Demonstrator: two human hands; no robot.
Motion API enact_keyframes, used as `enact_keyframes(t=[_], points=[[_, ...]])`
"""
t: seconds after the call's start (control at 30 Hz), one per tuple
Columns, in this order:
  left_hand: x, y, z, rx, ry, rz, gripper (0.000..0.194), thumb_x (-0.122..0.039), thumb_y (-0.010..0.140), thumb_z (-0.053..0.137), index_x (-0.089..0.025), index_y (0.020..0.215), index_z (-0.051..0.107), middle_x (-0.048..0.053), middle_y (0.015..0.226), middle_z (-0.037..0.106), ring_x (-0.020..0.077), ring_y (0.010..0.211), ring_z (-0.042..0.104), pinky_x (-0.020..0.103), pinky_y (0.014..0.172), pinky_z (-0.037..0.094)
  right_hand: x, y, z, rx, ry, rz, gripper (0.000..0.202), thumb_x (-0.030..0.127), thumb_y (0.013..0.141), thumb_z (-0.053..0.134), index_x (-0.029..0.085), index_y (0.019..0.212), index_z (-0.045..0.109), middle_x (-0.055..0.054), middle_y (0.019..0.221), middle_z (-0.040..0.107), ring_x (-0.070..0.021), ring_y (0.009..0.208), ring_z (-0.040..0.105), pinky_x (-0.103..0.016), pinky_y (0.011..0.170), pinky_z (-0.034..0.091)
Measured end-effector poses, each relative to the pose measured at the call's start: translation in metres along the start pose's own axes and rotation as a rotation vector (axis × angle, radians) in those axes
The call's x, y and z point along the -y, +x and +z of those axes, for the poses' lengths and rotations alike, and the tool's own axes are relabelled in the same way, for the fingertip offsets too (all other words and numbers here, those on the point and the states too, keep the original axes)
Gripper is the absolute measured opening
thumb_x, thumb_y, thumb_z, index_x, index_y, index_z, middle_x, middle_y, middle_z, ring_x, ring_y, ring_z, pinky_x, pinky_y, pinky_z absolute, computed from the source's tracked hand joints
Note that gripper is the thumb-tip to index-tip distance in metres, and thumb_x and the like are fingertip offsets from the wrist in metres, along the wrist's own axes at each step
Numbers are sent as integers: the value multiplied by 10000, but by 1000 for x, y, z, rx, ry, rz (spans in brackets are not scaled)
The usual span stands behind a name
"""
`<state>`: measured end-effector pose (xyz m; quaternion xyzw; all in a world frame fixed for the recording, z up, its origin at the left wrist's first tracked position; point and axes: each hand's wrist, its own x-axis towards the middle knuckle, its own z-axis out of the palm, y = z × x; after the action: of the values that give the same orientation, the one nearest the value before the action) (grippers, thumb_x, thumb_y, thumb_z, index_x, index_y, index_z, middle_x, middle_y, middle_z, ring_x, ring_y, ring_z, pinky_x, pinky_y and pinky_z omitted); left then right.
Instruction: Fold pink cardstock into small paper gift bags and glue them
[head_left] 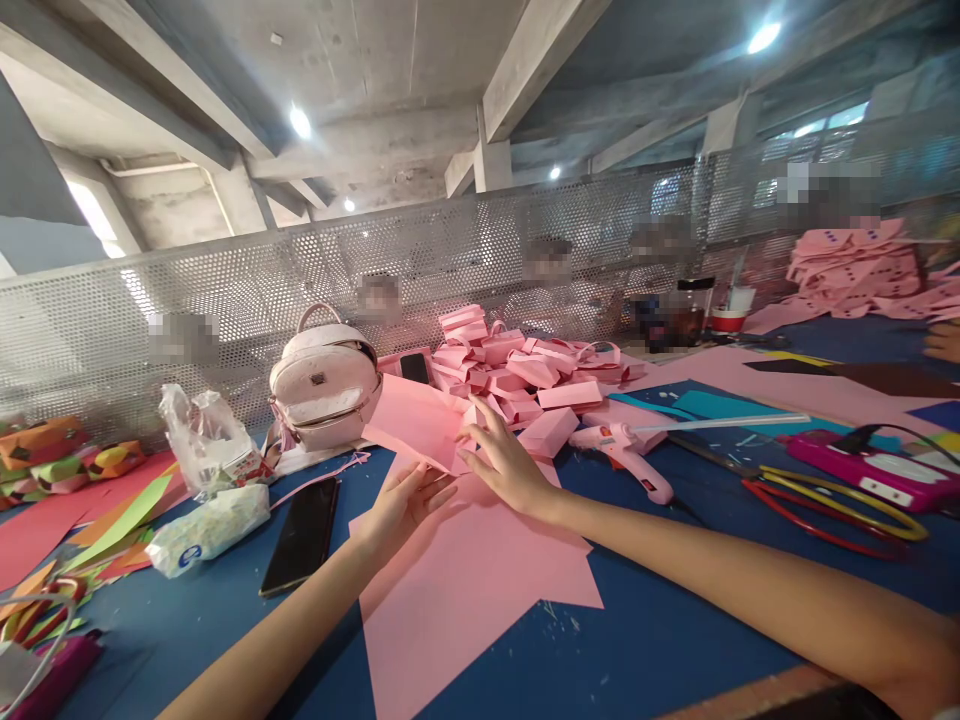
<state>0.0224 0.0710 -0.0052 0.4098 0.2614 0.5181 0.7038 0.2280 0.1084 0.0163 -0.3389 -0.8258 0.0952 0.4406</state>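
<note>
A pink paper sheet (412, 415) is held up, tilted, between my two hands over the table. My left hand (405, 505) is closed on its lower edge, thumb on top. My right hand (506, 465) grips the right edge with bent fingers. Below both hands a larger pink paper piece (450, 590) with angular cut edges lies flat on the blue tabletop (540, 670). Just beyond my right hand is a heap of folded pink paper pieces (525, 365). A pink glue gun (630, 455) with a long glue stick lies to the right of that hand.
On the left are a black phone (301, 535), a tissue pack (210, 525), a plastic bag (214, 440) and a pale pink backpack (322, 375). Red-and-yellow-handled scissors (825, 510) and a magenta power strip (877, 475) lie right. A perforated metal screen (450, 250) stands behind.
</note>
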Motion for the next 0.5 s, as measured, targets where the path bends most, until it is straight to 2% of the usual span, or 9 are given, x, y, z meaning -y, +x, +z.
enact_keyframes(t=[0.13,0.23,0.33,0.4,0.5], points=[[1,1,1,-14,-12,6,180,-298,831,796,-151,914,733,97,1024,792,275,1078,716,474,1102,455,1,0,-4,59,-139,-136,303,326,1019,463,194,857,681,-78,1598,303,-336,1473,237,-553,1189,215],[1,1,3,-12,-9,4,147,-240,844,775,-146,948,729,110,1075,783,267,1060,725,449,1059,494,0,0,-6,150,-99,-221,300,381,1011,499,194,895,704,-102,1500,445,-318,1406,339,-528,1160,260],[1,-1,4,-9,1,13,177,-242,854,762,-135,992,731,118,1065,783,259,1030,735,418,1023,519,0,1,-5,222,-50,-227,268,421,859,733,193,995,701,-117,1301,591,-310,1250,475,-481,1086,348],[0,-1,6,-6,11,22,196,-261,854,762,-133,1001,735,119,1056,784,262,1038,731,414,1020,522,0,2,-3,239,-41,-195,333,349,749,839,186,1002,698,-106,1155,653,-299,1121,543,-445,1011,395],[-1,-2,8,6,39,28,267,-273,840,776,-133,1062,730,136,1115,766,289,1083,710,454,1031,512,-2,4,1,237,-27,-143,237,198,717,843,177,903,697,-65,939,698,-263,943,600,-380,888,428]])
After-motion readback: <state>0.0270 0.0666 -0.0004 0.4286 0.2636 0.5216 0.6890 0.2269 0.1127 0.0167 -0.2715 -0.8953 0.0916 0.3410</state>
